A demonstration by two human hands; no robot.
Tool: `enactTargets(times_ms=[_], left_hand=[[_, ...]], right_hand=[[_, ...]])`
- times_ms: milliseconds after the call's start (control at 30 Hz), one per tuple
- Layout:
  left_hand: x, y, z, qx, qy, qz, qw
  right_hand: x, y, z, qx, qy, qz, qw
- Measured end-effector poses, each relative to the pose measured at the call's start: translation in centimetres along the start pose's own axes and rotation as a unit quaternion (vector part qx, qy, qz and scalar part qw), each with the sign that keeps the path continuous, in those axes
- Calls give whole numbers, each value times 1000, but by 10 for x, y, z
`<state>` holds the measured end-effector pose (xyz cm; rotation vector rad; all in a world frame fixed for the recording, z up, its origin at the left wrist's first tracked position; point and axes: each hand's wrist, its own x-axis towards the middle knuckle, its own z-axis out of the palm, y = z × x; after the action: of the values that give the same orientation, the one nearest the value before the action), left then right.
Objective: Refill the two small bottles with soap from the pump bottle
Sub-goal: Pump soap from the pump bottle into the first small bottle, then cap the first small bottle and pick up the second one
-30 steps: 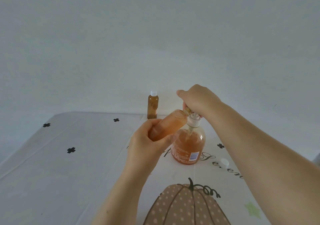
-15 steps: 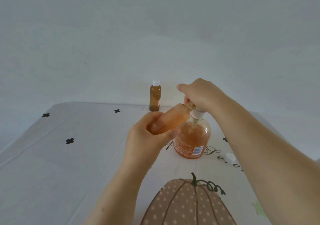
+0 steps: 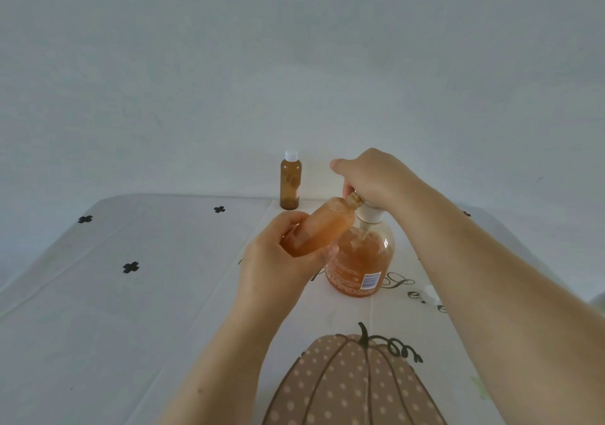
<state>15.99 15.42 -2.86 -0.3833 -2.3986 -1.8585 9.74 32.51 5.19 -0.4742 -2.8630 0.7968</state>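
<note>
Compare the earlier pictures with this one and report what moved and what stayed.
Little changed. The view shifted slightly. The left hand still tilts the open small bottle up to the pump bottle; the right hand stays on the pump head. The capped small bottle and the loose cap have not moved on the table.

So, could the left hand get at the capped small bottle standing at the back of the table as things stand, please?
Probably not right away: the left hand is wrapped around the tilted small bottle at the pump. The tablecloth between it and the capped small bottle looks bare, so the way seems free once it lets go.
</note>
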Motion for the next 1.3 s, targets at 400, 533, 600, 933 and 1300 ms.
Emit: enactTargets(times_ms=[400, 533, 600, 933, 1300], left_hand=[[-3, -1, 4, 0, 4, 25, 1000], [-3, -2, 6, 6, -2, 34, 999], [-5, -2, 8, 12, -14, 44, 999], [-5, 2, 5, -57, -20, 29, 998], [-22, 21, -1, -162, -59, -12, 985]], right_hand=[[-14, -11, -9, 15, 59, 19, 998], [-18, -12, -14, 32, 119, 2, 992], [-18, -13, -15, 45, 143, -1, 989], [-27, -14, -29, 140, 181, -1, 973], [-68, 17, -43, 160, 197, -20, 967]])
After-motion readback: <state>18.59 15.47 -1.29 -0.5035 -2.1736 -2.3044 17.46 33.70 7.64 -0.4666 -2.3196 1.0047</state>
